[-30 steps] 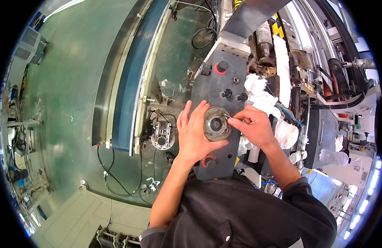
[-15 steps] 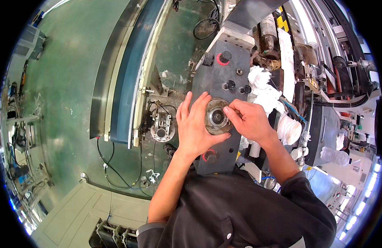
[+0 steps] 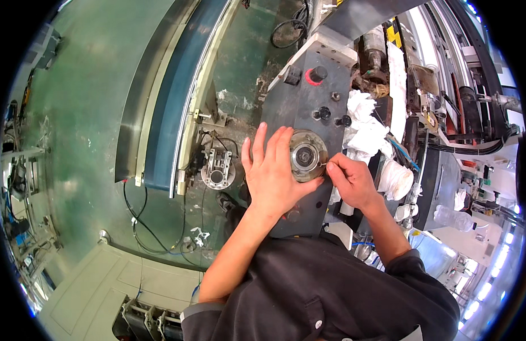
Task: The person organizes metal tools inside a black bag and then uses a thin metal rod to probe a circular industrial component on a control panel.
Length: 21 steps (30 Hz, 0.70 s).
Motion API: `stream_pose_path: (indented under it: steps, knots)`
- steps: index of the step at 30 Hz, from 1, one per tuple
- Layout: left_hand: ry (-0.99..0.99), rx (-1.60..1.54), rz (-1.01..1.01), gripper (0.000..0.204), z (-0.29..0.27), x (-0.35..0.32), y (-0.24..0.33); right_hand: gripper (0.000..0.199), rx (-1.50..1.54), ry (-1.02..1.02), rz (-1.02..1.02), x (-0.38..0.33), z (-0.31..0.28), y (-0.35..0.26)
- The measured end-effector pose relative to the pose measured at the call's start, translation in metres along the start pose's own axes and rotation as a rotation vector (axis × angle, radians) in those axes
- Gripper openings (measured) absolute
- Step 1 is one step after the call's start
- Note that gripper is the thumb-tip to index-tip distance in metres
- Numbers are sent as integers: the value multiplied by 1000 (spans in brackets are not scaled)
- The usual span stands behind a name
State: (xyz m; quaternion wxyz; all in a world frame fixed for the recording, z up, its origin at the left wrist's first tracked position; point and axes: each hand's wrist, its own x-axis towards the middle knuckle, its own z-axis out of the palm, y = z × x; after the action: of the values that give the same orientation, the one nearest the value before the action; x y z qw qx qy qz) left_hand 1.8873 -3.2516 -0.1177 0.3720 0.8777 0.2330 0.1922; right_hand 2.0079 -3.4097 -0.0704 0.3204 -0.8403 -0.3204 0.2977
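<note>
A round metal flange (image 3: 305, 135) with a ringed centre sits on a dark grey steel plate (image 3: 286, 105). My left hand (image 3: 272, 176) cups it from the left. The index finger lies at its far edge, the thumb runs along the near edge, and the other fingers are spread. At the flange's right rim my right hand (image 3: 351, 181) is closed in a pinch. A thin, light metal piece shows at its fingertips, against the flange; its kind is too small to tell.
Black bolts (image 3: 322, 113) and a bolt with a red ring (image 3: 316, 75) stand on the plate. White rags (image 3: 365, 128) lie along its right side. To the left runs a blue conveyor belt (image 3: 172, 122), with a metal bracket assembly (image 3: 218, 170) near its end.
My right hand has drawn back from over the flange to its right rim, uncovering the centre. My left hand keeps its place around the flange. The view has shifted slightly.
</note>
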Motion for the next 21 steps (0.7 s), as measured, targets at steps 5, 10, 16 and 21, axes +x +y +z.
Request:
stream_pose_path:
  steps: [5, 10, 16, 21]
  knots:
    - [25, 52, 9, 99, 2, -1, 0, 17, -176, 76, -123, 2, 4, -11]
    - [30, 54, 4, 98, 3, -2, 1, 19, -309, 144, -208, 4, 6, -18]
    - [94, 81, 39, 99, 7, -4, 2, 24, -344, 186, -80, -1, 12, -28]
    - [58, 181, 80, 103, 0, -1, 4, 26, -85, 86, 220, -2, 11, -29]
